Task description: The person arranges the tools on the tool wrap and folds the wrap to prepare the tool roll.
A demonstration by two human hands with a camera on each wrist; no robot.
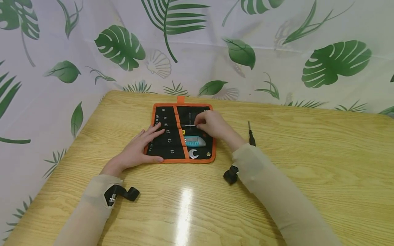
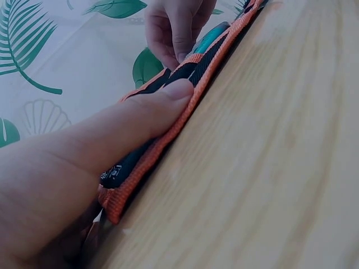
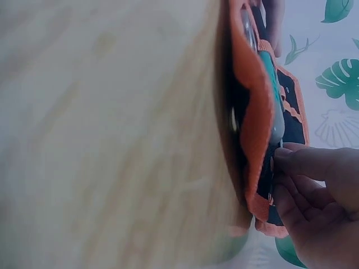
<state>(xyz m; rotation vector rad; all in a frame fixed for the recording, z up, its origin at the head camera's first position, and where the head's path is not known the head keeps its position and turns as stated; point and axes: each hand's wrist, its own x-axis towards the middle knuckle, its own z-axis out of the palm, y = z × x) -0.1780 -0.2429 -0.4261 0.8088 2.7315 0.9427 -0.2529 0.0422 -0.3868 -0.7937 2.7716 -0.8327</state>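
A black tool pouch with orange trim [image 1: 172, 160] lies unfolded, with numbers printed on its left half. My left hand [image 1: 138, 147] rests on that half, fingers spread, the thumb [image 2: 140, 115] along the near orange edge. Over the right half, my right hand [image 1: 212, 124] pinches a slim metal rod [image 1: 191, 126] between thumb and fingertips. The rod's left end reaches the pouch's orange middle band. Below it in the pockets are a small yellow piece [image 1: 183, 132], a teal and grey utility knife [image 1: 197, 141] and an open-end wrench [image 1: 193, 154].
A black-handled screwdriver [image 1: 252, 138] lies on the wooden table [image 1: 147, 218] right of the pouch, close by the right sleeve [image 1: 261, 171]. Behind the table's far edge hangs a white leaf-print cloth [image 1: 197, 48], which continues along the left side.
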